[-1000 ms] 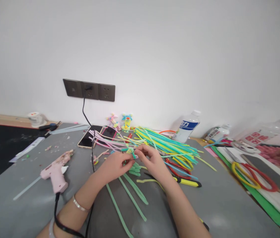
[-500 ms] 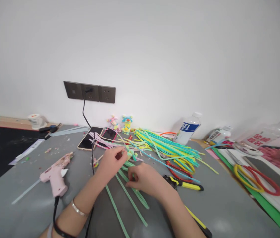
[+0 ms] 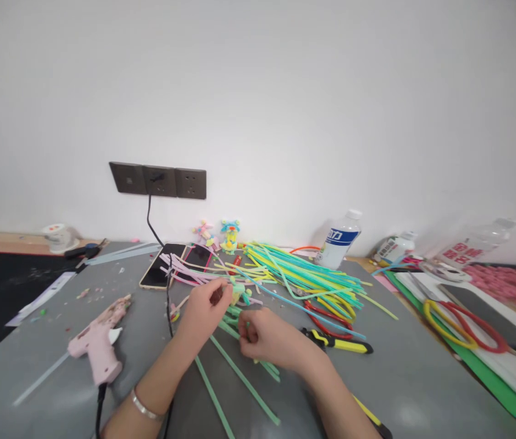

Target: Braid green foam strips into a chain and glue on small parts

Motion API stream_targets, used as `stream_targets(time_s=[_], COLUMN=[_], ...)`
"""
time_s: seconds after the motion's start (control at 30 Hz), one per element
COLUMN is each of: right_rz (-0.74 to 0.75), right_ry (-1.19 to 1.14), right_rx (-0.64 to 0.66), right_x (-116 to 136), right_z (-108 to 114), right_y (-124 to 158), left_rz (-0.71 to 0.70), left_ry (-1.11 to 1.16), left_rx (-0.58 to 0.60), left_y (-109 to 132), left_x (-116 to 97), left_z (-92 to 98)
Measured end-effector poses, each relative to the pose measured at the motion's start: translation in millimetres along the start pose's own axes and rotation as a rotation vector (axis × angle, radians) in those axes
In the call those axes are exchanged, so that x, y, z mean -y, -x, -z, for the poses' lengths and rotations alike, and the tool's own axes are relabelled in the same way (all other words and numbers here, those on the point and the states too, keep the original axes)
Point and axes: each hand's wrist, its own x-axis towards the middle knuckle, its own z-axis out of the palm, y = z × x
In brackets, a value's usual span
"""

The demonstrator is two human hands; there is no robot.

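Note:
My left hand (image 3: 207, 308) is closed in a pinch. At its fingertips sits a small pale-green pipe-cleaner figure (image 3: 241, 294), partly hidden by the fingers. My right hand (image 3: 272, 336) is curled just to the right and lower, its thumb and fingertips together; whatever they may hold is too small to make out. Long green pipe cleaners (image 3: 245, 379) lie on the grey table under and between both hands. Behind them spreads a pile of yellow, green and turquoise pipe cleaners (image 3: 304, 274), with pink pipe cleaners (image 3: 185, 268) to its left.
A pink glue gun (image 3: 100, 344) lies at left, its black cord near my left forearm. Yellow-black pliers (image 3: 347, 346) and red-yellow scissors (image 3: 477, 329) are at right. Phones (image 3: 160, 268), two small figures (image 3: 230, 235) and a bottle (image 3: 338, 241) stand or lie near the wall.
My right hand's fingers have curled further in, and the hand has shifted slightly up. The left hand keeps its pinch. Another person's hand at the far right has left the view.

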Motion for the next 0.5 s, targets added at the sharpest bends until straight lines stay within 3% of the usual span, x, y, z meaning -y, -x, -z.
stream_targets(time_s=[0.17,0.33,0.5], right_rz=[0.072,0.091,0.103], right_ry=[-0.101,-0.204,-0.533], right_rx=[-0.064,0.024,-0.016], right_x=[-3.2,-5.8,-13.6], right_z=[10.7,7.2,5.9], right_y=[-1.5,-2.3,-6.7], left_rz=[0.019,0.02,0.022], left_ry=[0.033,0.06,0.102], left_rx=[-0.041,-0.044,-0.112], left_y=[-0.4,-1.2,-1.4], left_x=[1.5,2.5,-0.9], left_z=[1.7,1.2,1.8])
